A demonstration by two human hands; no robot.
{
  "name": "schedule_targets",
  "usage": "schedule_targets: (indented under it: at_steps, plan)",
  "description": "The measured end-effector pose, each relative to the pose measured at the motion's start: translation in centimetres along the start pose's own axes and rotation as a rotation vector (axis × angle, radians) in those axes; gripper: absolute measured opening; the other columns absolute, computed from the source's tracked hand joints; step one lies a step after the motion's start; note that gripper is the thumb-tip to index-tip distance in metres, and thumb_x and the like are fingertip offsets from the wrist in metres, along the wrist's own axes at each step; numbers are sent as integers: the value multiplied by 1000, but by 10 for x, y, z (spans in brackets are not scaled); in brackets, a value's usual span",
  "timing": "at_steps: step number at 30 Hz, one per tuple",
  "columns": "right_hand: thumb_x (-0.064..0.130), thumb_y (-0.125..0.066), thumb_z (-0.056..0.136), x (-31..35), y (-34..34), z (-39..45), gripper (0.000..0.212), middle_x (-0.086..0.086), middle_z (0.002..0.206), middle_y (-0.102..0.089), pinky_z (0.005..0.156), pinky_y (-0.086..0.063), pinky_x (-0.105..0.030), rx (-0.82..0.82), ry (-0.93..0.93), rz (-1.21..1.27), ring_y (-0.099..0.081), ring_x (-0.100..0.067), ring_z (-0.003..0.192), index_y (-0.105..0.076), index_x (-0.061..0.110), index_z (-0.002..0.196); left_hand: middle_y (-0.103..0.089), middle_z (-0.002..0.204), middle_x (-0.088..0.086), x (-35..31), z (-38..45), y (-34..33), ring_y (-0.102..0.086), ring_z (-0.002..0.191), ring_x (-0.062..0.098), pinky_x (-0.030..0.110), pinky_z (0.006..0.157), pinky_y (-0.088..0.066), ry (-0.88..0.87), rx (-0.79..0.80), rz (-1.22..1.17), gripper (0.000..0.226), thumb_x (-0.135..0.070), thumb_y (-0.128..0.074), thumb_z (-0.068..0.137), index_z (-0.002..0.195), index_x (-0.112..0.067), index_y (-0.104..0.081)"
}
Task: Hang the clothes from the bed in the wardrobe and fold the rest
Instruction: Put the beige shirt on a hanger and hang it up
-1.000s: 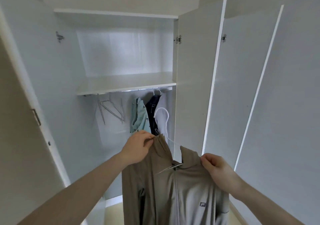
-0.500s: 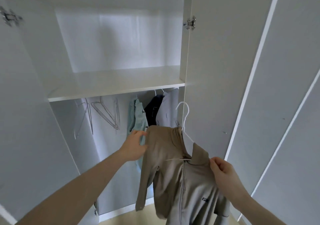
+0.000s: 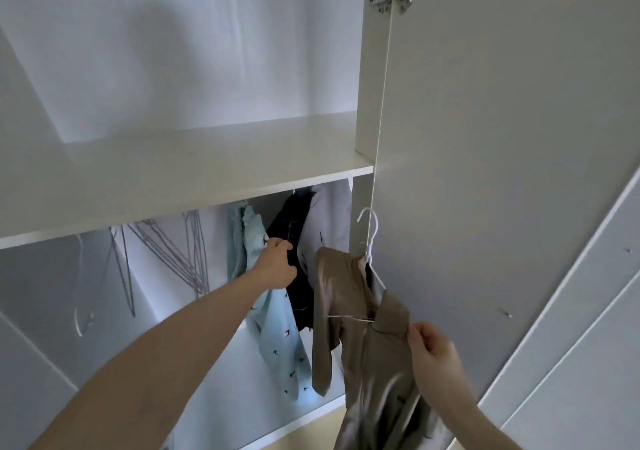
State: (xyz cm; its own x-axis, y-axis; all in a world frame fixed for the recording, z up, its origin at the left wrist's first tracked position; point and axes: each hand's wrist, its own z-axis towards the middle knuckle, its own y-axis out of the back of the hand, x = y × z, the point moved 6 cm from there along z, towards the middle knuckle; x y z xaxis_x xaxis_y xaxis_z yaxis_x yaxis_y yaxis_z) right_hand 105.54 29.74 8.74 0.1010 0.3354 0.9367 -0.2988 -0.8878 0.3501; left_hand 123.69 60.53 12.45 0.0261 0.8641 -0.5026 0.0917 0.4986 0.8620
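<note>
The right hand pinches the collar of a tan jacket between thumb and curled fingers, holding it up just in front of the wardrobe, below the shelf and beside the inner edge of the open door. The jacket sits on a white hanger whose hook sticks up free below the shelf's right end, hooked on nothing; one shoulder of the jacket is bunched high against the hanger neck and a sleeve hangs down.

The left hand reaches under the shelf, its fingers curled round the edge of a dark garment, with a light blue patterned garment just to its left and a pale grey garment to its right. All three hang under the shelf. Further left under the shelf hang several bare wire hangers.
</note>
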Motion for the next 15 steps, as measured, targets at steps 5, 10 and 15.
schedule_targets:
  at_steps: [5, 10, 15]
  plan:
    - [22, -57, 104, -19, -26, 63, 33, 10, 52, -47, 53, -35, -29, 65, -41, 14, -41, -3, 49, -64, 25, 72, -25, 159, 20, 16, 91, -6, -38, 141, 35, 39, 118, -36, 103, 48, 65, 58, -7, -60, 94, 146, 6, -38]
    - [24, -55, 105, -30, -49, 109, 34, 8, 53, -48, 48, -30, -25, 156, -28, -26, -41, -5, 50, -63, 15, 73, -43, 146, 36, 49, 166, -24, -46, 134, 44, 45, 114, -39, 277, 63, 97, 45, -5, -46, 101, 137, 20, -42]
    - [26, -54, 105, -22, -67, 127, 36, 6, 58, -50, 58, -35, -32, 242, -45, -50, -45, -7, 57, -61, 9, 74, -47, 146, 27, 84, 194, -32, -52, 131, 36, 40, 114, -44, 327, 145, 217, 46, -11, -45, 103, 143, 10, -38]
